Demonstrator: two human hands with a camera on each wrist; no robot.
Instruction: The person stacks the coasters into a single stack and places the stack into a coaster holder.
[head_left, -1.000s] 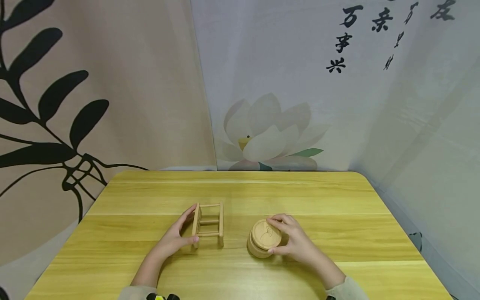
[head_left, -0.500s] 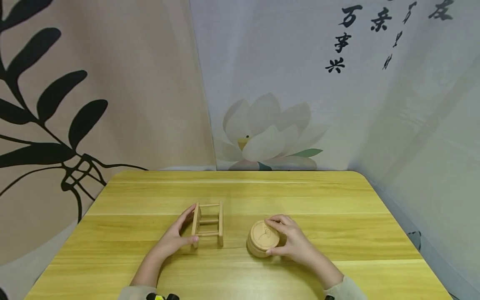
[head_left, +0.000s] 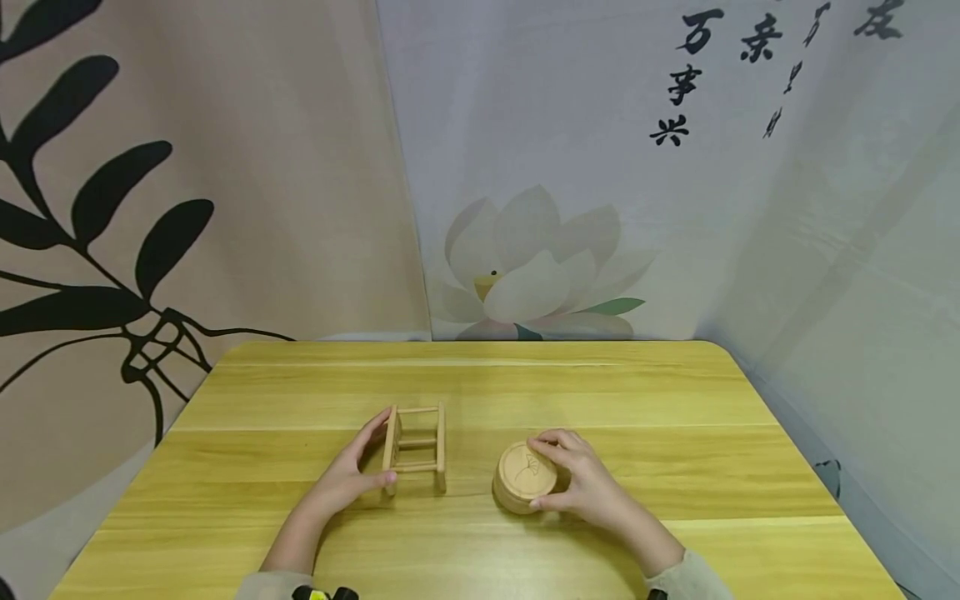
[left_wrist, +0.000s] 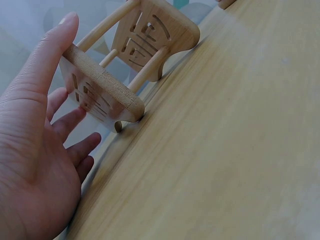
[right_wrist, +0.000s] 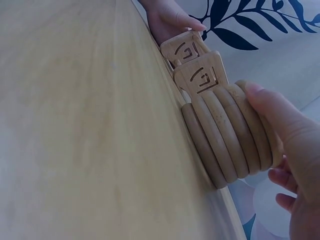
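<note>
My left hand [head_left: 347, 477] holds the near side of a small wooden coaster rack [head_left: 441, 450], thumb on one edge of its left panel and fingers toward the far edge. In the left wrist view, slotted cut-outs mark the rack's panels [left_wrist: 102, 80], which are joined by round rods. No coaster sits inside. To the right, my right hand [head_left: 588, 483] pinches the rim of the top coaster [head_left: 525, 471] on a stack of round wooden coasters [head_left: 508, 498]. Several coasters [right_wrist: 220, 137] lie flush on one another in the right wrist view, with my thumb on the top one.
Both things stand on a light wooden table [head_left: 645, 392] with rounded far corners. Behind it hangs a curtain [head_left: 315, 208] printed with dark leaves, beside a pale one [head_left: 750, 250] with a lotus and characters. A gap of bare tabletop separates the rack from the stack.
The top coaster has shifted slightly left under my right hand and now lines up with the stack beneath. My left hand and the rack have stayed put.
</note>
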